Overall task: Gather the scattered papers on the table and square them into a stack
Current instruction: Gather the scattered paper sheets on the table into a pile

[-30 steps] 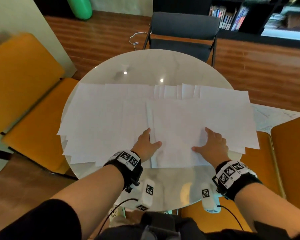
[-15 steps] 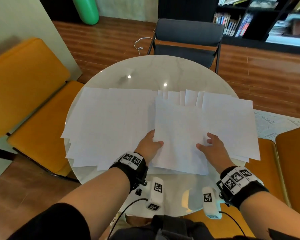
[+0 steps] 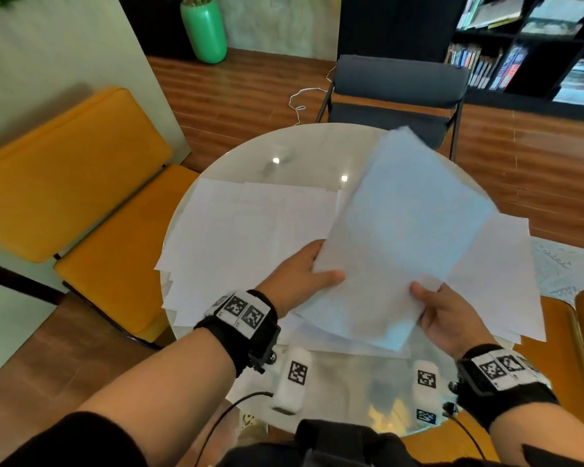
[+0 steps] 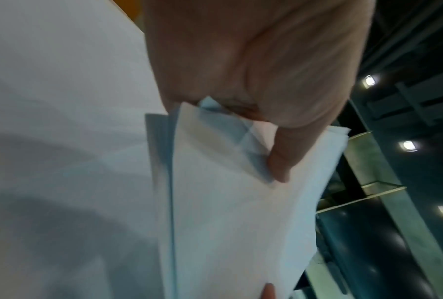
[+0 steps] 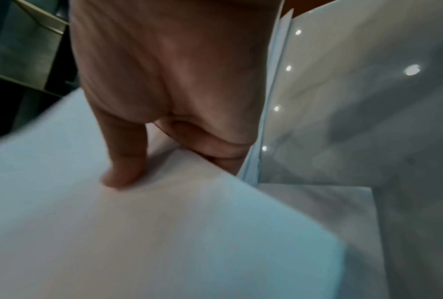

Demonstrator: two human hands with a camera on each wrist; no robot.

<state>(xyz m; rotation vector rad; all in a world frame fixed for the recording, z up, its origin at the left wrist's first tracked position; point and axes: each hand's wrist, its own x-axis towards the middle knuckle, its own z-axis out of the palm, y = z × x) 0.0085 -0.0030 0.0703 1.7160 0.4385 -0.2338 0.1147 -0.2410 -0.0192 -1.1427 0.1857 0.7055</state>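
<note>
White paper sheets (image 3: 398, 251) are now up in the air, held by both hands. A moment ago this bunch lay flat on the table under the hands. Now it is lifted and tilted, with its far corner pointing away toward the grey chair (image 3: 395, 92).

The left hand (image 3: 297, 278) grips the bunch at its left edge, thumb on top and fingers hidden below. The right hand (image 3: 449, 318) pinches the near right edge, thumb on top too. In the left wrist view the bunch shows a few thin edges, so it is more than one sheet; I cannot count them.

Many more papers (image 3: 250, 230) lie flat on the round table (image 3: 304, 146), fanned out and overlapping on the left, with more papers (image 3: 499, 274) on the right. They are too mixed up to count.

The table top is smooth, shiny and pale, like marble, with two bright light spots on it. There are two hands, two black wrist bands and one green vase (image 3: 203, 30). One orange chair (image 3: 81, 183) with a soft cushion stands on the left. The floor is brown wood.
</note>
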